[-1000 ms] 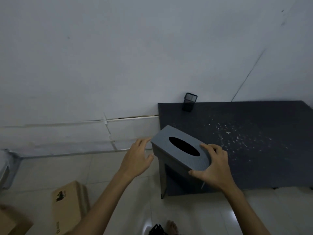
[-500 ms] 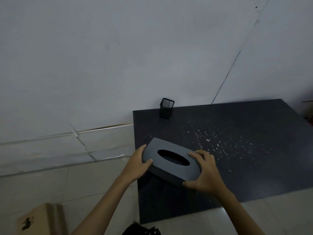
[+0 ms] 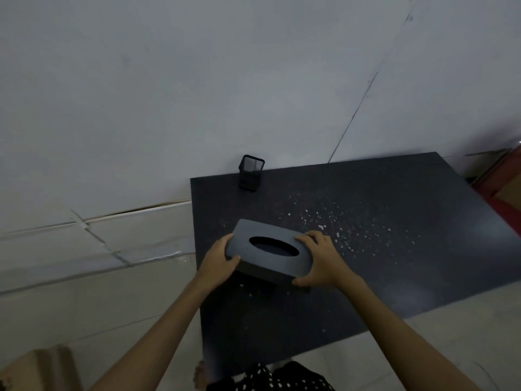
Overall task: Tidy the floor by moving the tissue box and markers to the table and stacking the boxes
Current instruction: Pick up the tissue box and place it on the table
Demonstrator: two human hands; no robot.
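Note:
A grey tissue box (image 3: 253, 235) with a dark oval slot on top sits low over the left part of the dark table (image 3: 394, 249); whether its base touches the top I cannot tell. My left hand (image 3: 218, 259) grips the box's left end, thumb on the near side. My right hand (image 3: 324, 259) grips its right end, fingers curled over the top edge. No markers are in view.
A black mesh pen holder (image 3: 251, 174) stands at the table's back left edge against the white wall. White specks are scattered across the tabletop. A brown cardboard box (image 3: 36, 368) lies on the tiled floor at bottom left. Something red (image 3: 504, 193) lies past the table's right end.
Both hands have carried the tissue box from off the table's left front corner to a spot over the tabletop and lowered it. The view has swung right and moved closer.

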